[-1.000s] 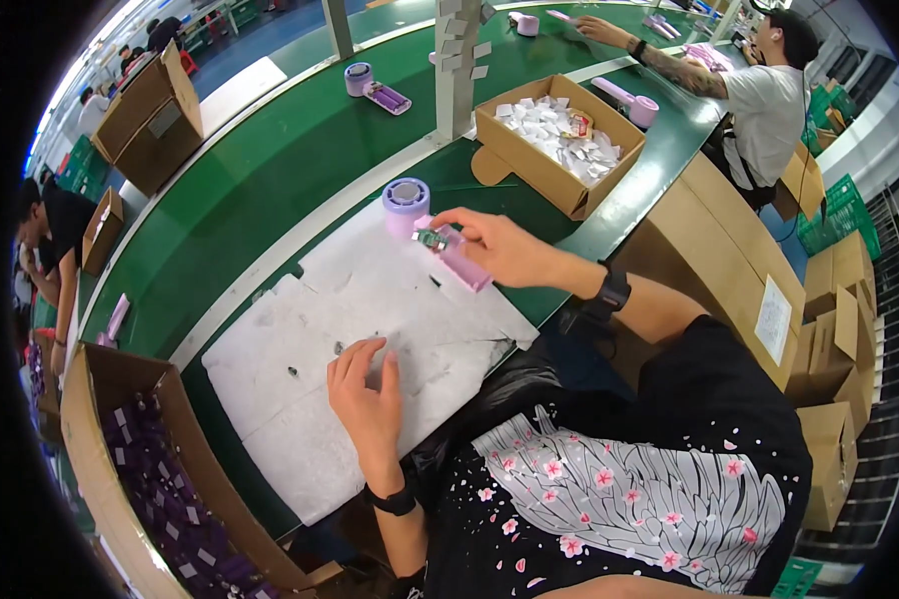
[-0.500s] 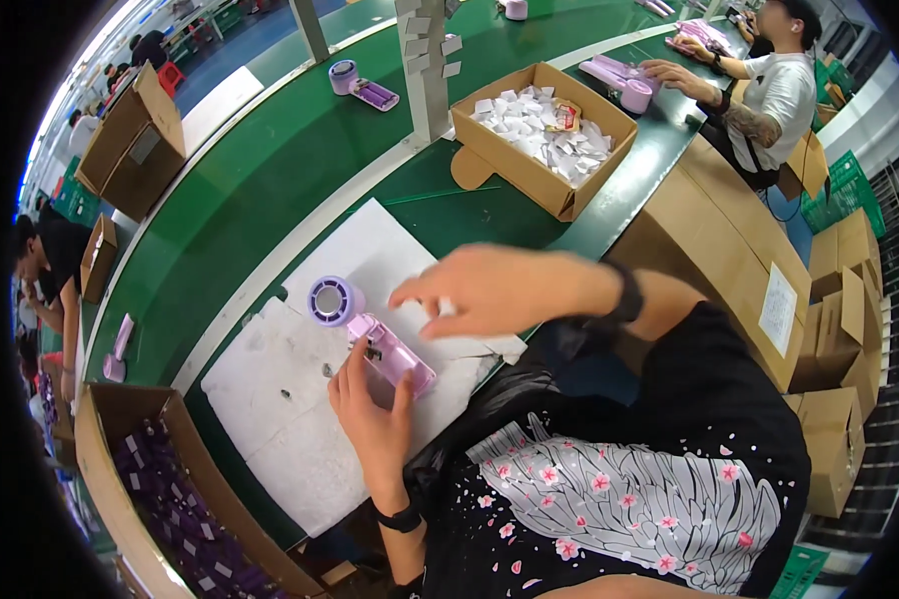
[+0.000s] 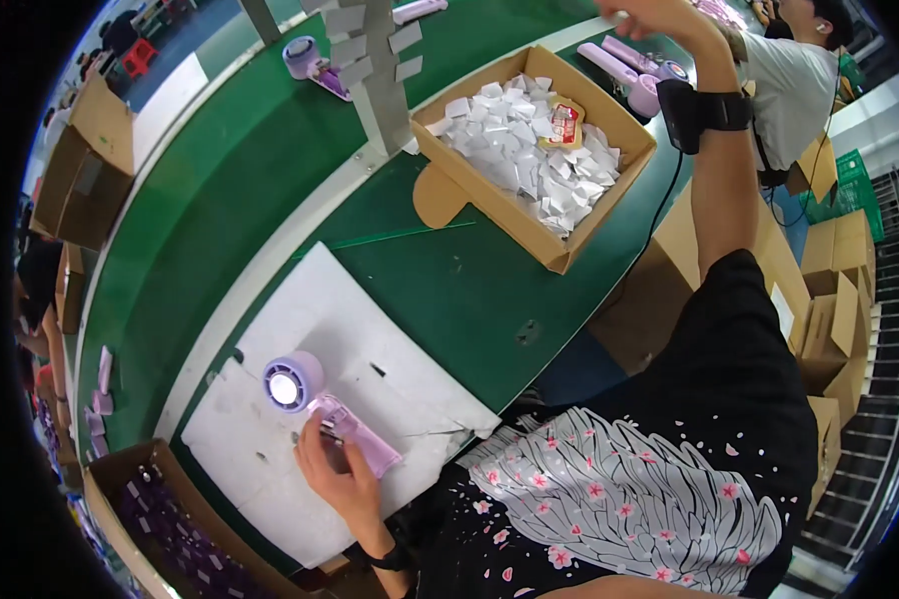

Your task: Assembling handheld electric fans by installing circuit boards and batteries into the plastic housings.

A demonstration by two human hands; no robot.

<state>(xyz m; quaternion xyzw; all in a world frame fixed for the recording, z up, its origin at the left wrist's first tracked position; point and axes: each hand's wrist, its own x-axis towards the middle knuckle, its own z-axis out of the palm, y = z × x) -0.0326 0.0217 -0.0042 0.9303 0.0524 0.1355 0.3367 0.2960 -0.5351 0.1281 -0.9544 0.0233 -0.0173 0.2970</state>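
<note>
My left hand [image 3: 338, 481] is closed on the pink handle of a handheld fan [image 3: 375, 447], thumb and fingers on its two sides. The fan lies on a white foam sheet [image 3: 260, 519]. Its round purple head [image 3: 294, 381] points up and left, with a bright disc at the centre. The handle's upper part looks uncovered, partly hidden by my fingers. My right arm stretches far up and right. The right hand [image 3: 659, 14] is cut off by the top edge, its visible fingers bent; what it may hold is hidden.
An open cardboard box [image 3: 539, 245] of white paper pieces stands beyond the foam. Purple fan parts [image 3: 629, 75] lie near a co-worker [image 3: 794, 100]. A metal post [image 3: 378, 105] rises by the green conveyor [image 3: 200, 215]. At lower left, another box [image 3: 120, 544] holds dark purple parts.
My right hand has swung from above the foam to the top right edge. My left hand stays on the fan. The whole view has shifted, and the fan's head now shows a bright centre.
</note>
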